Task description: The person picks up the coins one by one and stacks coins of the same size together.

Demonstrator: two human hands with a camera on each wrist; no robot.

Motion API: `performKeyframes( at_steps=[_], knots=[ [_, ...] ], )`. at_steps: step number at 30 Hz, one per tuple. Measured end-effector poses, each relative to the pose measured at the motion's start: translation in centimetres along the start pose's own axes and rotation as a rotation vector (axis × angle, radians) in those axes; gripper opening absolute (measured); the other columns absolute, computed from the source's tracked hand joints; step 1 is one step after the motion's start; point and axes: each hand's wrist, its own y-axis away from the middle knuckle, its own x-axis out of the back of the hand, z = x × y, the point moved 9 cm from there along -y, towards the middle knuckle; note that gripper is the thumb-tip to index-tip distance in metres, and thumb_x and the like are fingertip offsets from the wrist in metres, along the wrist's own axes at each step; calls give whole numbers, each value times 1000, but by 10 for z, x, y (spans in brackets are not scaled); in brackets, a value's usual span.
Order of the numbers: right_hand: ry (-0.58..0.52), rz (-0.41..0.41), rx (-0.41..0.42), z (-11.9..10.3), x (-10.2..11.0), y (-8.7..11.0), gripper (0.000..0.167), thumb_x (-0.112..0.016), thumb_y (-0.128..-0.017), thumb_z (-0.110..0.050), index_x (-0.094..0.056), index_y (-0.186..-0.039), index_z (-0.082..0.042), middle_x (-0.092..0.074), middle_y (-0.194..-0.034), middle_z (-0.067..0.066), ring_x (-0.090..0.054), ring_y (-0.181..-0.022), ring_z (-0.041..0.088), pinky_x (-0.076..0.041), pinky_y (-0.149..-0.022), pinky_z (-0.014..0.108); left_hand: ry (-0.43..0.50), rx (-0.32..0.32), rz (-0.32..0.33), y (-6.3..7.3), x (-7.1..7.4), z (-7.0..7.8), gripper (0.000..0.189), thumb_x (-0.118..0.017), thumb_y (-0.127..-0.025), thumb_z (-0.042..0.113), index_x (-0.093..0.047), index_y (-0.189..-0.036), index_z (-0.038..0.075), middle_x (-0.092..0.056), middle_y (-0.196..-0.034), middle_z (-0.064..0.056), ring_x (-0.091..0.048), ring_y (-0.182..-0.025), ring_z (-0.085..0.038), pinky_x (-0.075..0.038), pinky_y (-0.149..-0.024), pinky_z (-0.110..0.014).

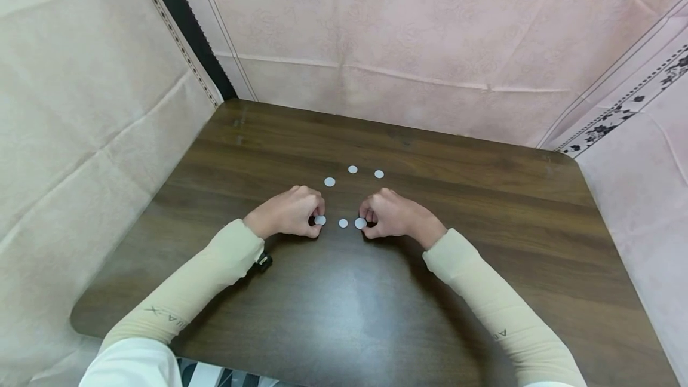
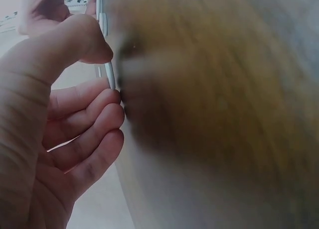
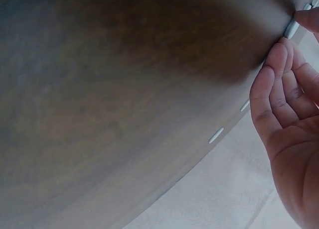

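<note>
My left hand [image 1: 292,211] pinches a small white disc [image 1: 320,220] by its edge between thumb and fingers, low at the wooden table top. On the other side my right hand [image 1: 395,214] pinches a second white disc [image 1: 360,223] the same way. Between the two hands lies a third white disc [image 1: 343,223], flat and untouched. In the left wrist view the held disc [image 2: 110,75] shows edge-on between thumb and fingertips. The right wrist view has its held disc [image 3: 291,29] edge-on too, at the thumb tip.
Beyond the hands, three more white discs lie in an arc: a left one [image 1: 330,181], a middle one [image 1: 352,169] and a right one [image 1: 378,174]. The brown wooden table [image 1: 500,196] has rounded corners. Pale cloth [image 1: 408,40] hangs behind and beside it.
</note>
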Motion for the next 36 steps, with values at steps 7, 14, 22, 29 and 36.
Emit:
performKeyframes(
  at_steps=[7, 14, 22, 29, 36],
  knots=[
    [-14, -6, -8, 0, 0, 0, 15, -83, -83, -18, -76, -93, -9, -74, -84, -2, -67, -76, 5, -57, -74, 22, 18, 11, -10, 0, -2, 1, 7, -78, -84, 13, -77, -85, 7, -70, -88, 1, -63, -75, -9, -56, -72, -26],
    [-20, -13, -18, 2, 0, -1, 15, -83, -83, -19, -76, -92, -9, -73, -82, -3, -65, -75, 4, -57, -73, 22, 33, 23, -3, 2, -1, 1, 5, -77, -85, 13, -77, -85, 9, -69, -87, 2, -63, -75, -9, -55, -72, -25],
    [-37, -21, -18, 3, 0, -1, 15, -83, -84, -19, -75, -92, -9, -74, -83, -3, -66, -76, 4, -58, -74, 22, 52, 35, -1, 3, -1, 0, 5, -78, -85, 13, -77, -86, 8, -70, -88, 1, -63, -76, -9, -55, -73, -25],
    [-54, -16, -28, 6, 1, -1, 15, -83, -83, -20, -75, -92, -11, -74, -83, -4, -67, -77, 4, -58, -75, 22, 66, 21, 3, 1, 0, 0, 4, -77, -85, 11, -76, -85, 7, -69, -86, 0, -61, -72, -9, -54, -69, -24],
    [-86, -31, -20, 6, 0, -2, 18, -84, -82, -22, -75, -93, -10, -74, -83, -4, -68, -77, 4, -59, -75, 23, 67, 27, -11, 2, 0, -1, 4, -77, -85, 11, -76, -85, 7, -70, -87, -1, -60, -73, -9, -54, -68, -24]
  ],
)
